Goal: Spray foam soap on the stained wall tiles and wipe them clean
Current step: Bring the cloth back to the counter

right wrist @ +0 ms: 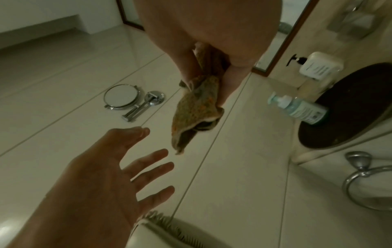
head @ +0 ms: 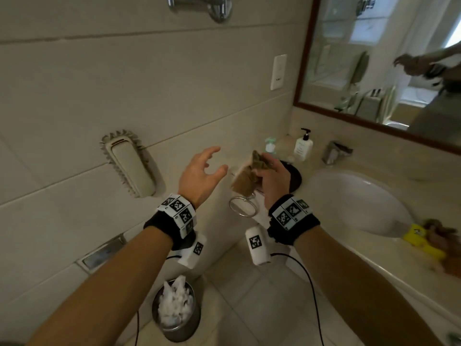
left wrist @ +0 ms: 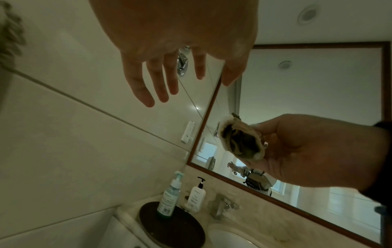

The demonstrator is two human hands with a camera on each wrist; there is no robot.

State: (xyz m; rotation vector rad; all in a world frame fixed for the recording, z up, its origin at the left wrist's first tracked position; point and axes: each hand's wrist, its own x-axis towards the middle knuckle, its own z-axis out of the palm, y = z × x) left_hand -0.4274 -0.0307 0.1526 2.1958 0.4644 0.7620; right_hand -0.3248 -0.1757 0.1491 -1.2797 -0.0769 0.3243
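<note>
My right hand (head: 270, 179) grips a crumpled brown-green cloth (head: 245, 177) in front of the beige wall tiles (head: 174, 108). In the right wrist view the cloth (right wrist: 195, 115) hangs from my right hand (right wrist: 208, 72). Just left of the cloth, my left hand (head: 212, 166) is open with spread fingers and holds nothing; it touches neither cloth nor wall. The clear foam soap bottle (head: 270, 146) with a teal pump stands on a dark round tray (left wrist: 169, 226) in the counter's corner, behind the cloth. I cannot make out stains on the tiles.
A white lotion bottle (head: 303, 146), faucet (head: 334, 152), sink (head: 349, 201) and yellow sponge (head: 421, 242) are on the counter to the right. A bristled white brush (head: 129, 166) sits on the wall to the left. Below are a towel ring (head: 243, 206) and a paper-filled bin (head: 175, 305).
</note>
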